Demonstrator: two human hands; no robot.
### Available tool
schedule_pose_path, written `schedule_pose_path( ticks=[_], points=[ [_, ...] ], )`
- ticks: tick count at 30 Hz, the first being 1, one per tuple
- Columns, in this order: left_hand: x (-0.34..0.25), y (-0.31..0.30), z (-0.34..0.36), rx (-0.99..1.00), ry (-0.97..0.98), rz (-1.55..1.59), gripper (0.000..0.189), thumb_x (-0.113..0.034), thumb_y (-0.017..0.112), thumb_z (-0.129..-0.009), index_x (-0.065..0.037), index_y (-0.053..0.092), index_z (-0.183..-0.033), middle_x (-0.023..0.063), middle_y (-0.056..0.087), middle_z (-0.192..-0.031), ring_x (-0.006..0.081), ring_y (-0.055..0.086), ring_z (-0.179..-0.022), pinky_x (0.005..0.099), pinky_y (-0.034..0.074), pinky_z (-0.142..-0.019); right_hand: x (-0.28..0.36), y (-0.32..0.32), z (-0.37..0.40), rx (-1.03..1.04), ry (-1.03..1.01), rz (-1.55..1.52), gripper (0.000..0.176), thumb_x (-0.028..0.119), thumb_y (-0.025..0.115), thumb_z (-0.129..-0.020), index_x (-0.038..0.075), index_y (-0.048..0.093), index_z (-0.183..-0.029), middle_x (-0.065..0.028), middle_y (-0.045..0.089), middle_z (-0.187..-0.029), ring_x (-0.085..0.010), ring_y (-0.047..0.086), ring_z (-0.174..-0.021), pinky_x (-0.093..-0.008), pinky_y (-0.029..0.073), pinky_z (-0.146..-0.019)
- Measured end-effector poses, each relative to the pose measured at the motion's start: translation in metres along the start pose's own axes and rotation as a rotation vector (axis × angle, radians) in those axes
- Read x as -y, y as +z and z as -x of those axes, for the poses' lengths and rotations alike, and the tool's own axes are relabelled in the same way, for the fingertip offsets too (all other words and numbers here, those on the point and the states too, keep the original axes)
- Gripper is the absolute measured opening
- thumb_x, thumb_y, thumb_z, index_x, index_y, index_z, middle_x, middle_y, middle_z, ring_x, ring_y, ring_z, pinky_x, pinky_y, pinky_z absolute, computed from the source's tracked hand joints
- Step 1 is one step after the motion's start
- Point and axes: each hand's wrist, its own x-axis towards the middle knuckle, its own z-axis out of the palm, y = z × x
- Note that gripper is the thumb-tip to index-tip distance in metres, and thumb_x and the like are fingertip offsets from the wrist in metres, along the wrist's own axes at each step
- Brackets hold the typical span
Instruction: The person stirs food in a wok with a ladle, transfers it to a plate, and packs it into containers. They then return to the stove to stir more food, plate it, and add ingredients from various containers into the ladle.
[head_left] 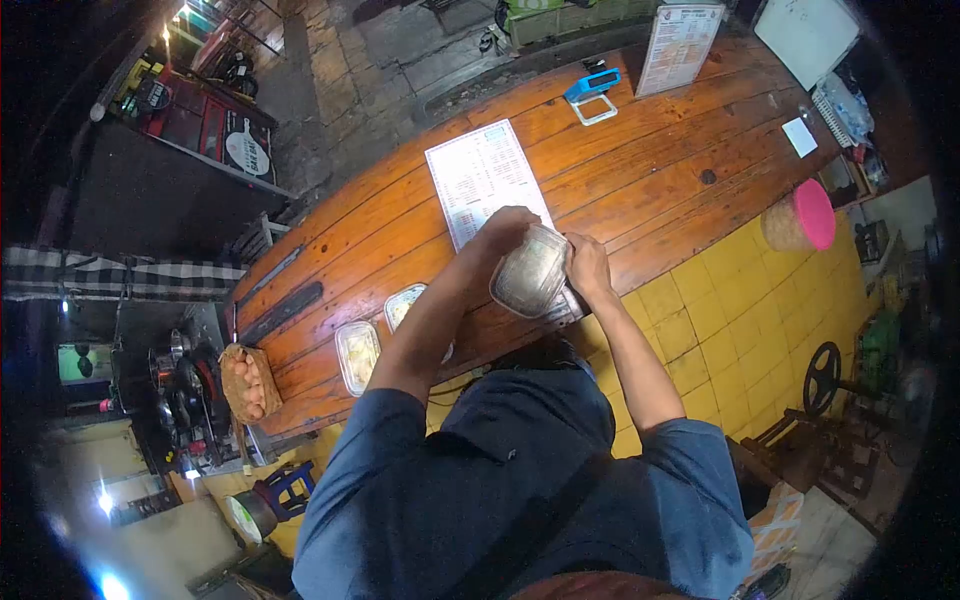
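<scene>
A clear plastic food container (529,273), cloudy and greyish, is tilted up in front of my body above the table edge. My left hand (508,228) is closed around its far left side, with some fingers hidden behind it. On the opposite side, my right hand (588,264) grips the container's right edge. What is inside cannot be made out. Beneath and beyond my hands lies a printed menu sheet (485,172). To the left sits an open clear container (357,357) with pale yellowish food. Another such container (404,303) is partly covered by my left forearm.
A wooden table (640,150) curves across the view. At its left end stands a tray of eggs (248,384). Farther right are a blue-and-white device (594,95), a standing menu (680,48) and a pink-lidded jar (814,215). A stove with pans (185,395) is at far left.
</scene>
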Motion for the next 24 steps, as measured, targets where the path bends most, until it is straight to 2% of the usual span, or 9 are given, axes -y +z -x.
schedule_pose_path(
  ticks=[1,5,8,10,14,17,19,20,24],
  points=[
    [0.008,-0.003,-0.003,0.025,-0.140,0.412,0.017,-0.018,0.055,-0.083,-0.003,0.062,-0.078,0.0048,0.058,-0.073,0.0175,0.055,-0.068,0.0323,0.043,-0.059,-0.001,0.002,-0.003,0.062,0.025,0.058,0.017,0.002,0.051,-0.077,0.001,0.063,-0.089,-0.0245,0.060,-0.084,-0.0392,0.058,-0.083,-0.0440,0.047,-0.074],
    [-0.020,0.012,0.008,0.021,0.082,0.384,0.037,-0.038,0.059,-0.081,-0.001,0.061,-0.083,0.0053,0.057,-0.083,0.0118,0.049,-0.073,0.0260,0.039,-0.064,0.010,-0.001,-0.009,0.137,0.123,0.193,0.021,0.001,0.052,-0.074,0.003,0.064,-0.091,-0.0259,0.059,-0.084,-0.0405,0.058,-0.081,-0.0445,0.047,-0.072],
    [0.009,-0.016,-0.015,0.181,0.173,-0.253,0.029,-0.028,0.060,-0.082,0.001,0.064,-0.081,0.0062,0.061,-0.080,0.0119,0.052,-0.071,0.0263,0.042,-0.062,0.000,0.008,-0.013,0.118,0.064,0.170,0.022,0.003,0.053,-0.072,0.004,0.064,-0.091,-0.0253,0.059,-0.080,-0.0407,0.059,-0.080,-0.0449,0.047,-0.072],
    [-0.002,-0.011,-0.018,0.060,-0.115,-0.649,0.009,-0.009,0.060,-0.076,-0.003,0.066,-0.075,0.0089,0.063,-0.068,0.0146,0.057,-0.059,0.0322,0.044,-0.052,-0.004,0.006,-0.019,0.199,0.111,0.155,0.020,0.003,0.050,-0.074,0.002,0.065,-0.088,-0.0253,0.060,-0.083,-0.0405,0.059,-0.081,-0.0457,0.047,-0.073],
    [0.006,-0.008,-0.013,-0.029,-0.139,-0.663,0.009,-0.009,0.062,-0.072,-0.004,0.068,-0.077,0.0111,0.065,-0.068,0.0164,0.060,-0.057,0.0305,0.046,-0.051,0.011,-0.002,-0.013,0.201,0.156,0.125,0.019,0.004,0.049,-0.075,0.002,0.066,-0.083,-0.0252,0.061,-0.083,-0.0390,0.061,-0.082,-0.0444,0.048,-0.074],
    [0.030,-0.005,-0.009,-0.136,-0.114,-0.228,0.011,-0.008,0.061,-0.072,-0.008,0.069,-0.080,0.0131,0.066,-0.074,0.0210,0.063,-0.065,0.0319,0.049,-0.059,0.013,-0.006,-0.008,0.151,0.204,0.071,0.020,0.003,0.051,-0.073,0.004,0.068,-0.084,-0.0245,0.061,-0.079,-0.0381,0.062,-0.078,-0.0420,0.049,-0.072],
    [-0.003,0.011,-0.001,-0.210,0.115,-1.016,0.015,-0.007,0.058,-0.074,-0.012,0.071,-0.082,0.0134,0.066,-0.079,0.0275,0.064,-0.072,0.0360,0.049,-0.065,0.006,-0.009,-0.010,0.179,0.213,0.031,0.023,0.002,0.056,-0.072,0.008,0.069,-0.089,-0.0221,0.062,-0.077,-0.0349,0.063,-0.073,-0.0387,0.049,-0.068],
    [-0.007,0.015,-0.001,-0.227,-0.056,-0.931,0.021,-0.005,0.056,-0.075,-0.015,0.071,-0.084,0.0136,0.066,-0.083,0.0318,0.062,-0.080,0.0387,0.049,-0.072,-0.002,-0.006,-0.011,0.172,0.232,0.013,0.021,0.003,0.057,-0.073,0.007,0.070,-0.089,-0.0199,0.064,-0.076,-0.0307,0.064,-0.070,-0.0366,0.049,-0.067],
    [-0.021,0.028,0.006,-0.379,-0.052,-0.958,0.023,-0.004,0.055,-0.074,-0.015,0.071,-0.087,0.0137,0.066,-0.083,0.0315,0.063,-0.078,0.0378,0.049,-0.071,-0.042,0.008,-0.023,0.255,0.265,-0.051,0.015,0.000,0.059,-0.075,0.003,0.070,-0.084,-0.0092,0.066,-0.068,-0.0146,0.062,-0.059,-0.0283,0.048,-0.056]
  ],
)
